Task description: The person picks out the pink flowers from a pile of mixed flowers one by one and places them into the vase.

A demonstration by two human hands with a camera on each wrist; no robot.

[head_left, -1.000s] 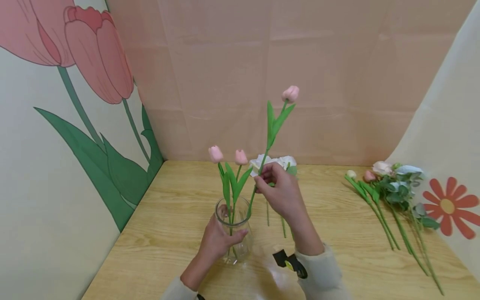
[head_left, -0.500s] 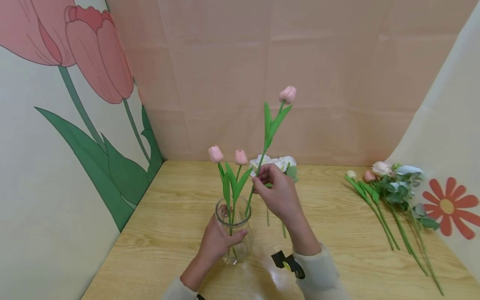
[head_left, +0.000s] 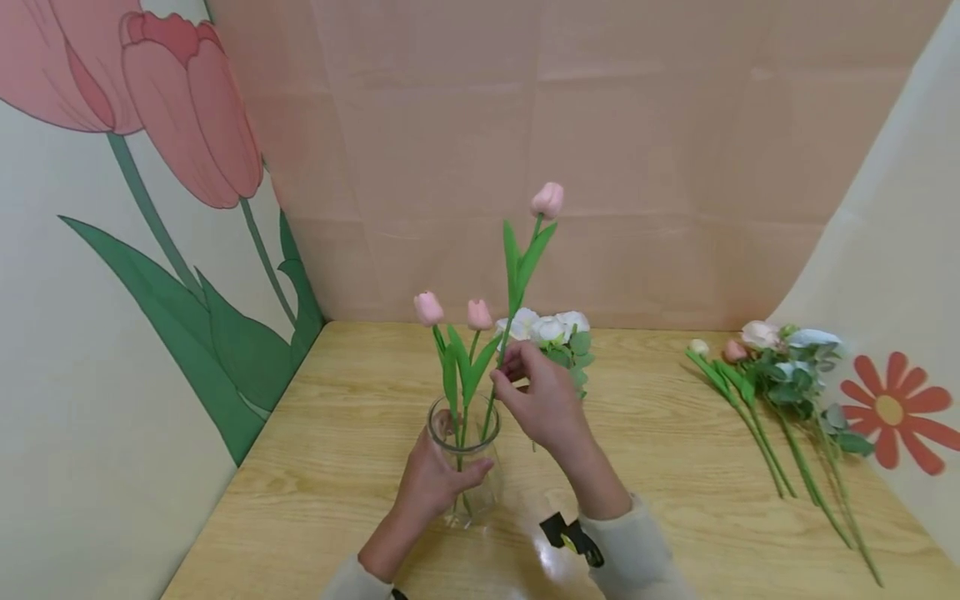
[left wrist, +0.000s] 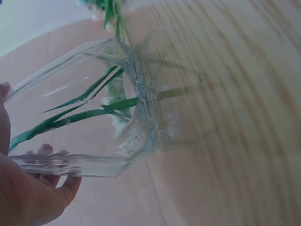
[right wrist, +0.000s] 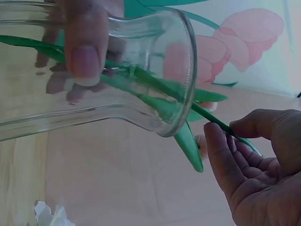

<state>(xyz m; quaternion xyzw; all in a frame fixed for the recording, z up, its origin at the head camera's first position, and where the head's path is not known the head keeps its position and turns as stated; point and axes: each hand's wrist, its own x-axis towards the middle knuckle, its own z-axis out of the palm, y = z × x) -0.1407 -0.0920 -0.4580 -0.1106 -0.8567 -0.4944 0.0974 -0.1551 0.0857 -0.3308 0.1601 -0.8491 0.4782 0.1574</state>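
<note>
A clear glass vase [head_left: 471, 492] stands on the table, and my left hand [head_left: 435, 479] grips its side, thumb across the front. Two pink tulips [head_left: 428, 309] with green leaves stand inside it. My right hand [head_left: 543, 396] pinches the stem of a third pink tulip [head_left: 547, 201] between thumb and fingertips. That stem passes through the vase mouth, leaning right, its bloom well above the others. In the right wrist view the pinched stem [right wrist: 207, 114] runs past the glass rim. The left wrist view shows stems [left wrist: 84, 114] near the vase's faceted base.
White flowers with green leaves [head_left: 551, 329] lie on the table behind my right hand. At the right lie several loose stems [head_left: 780, 417], with white, pink and bluish blooms. A tulip-printed panel [head_left: 187, 125] borders the left, and a pinkish cloth [head_left: 600, 150] hangs behind the table [head_left: 337, 500].
My right hand has moved left and slightly down, carrying the third tulip further into the vase mouth. The left hand still holds the vase in place.
</note>
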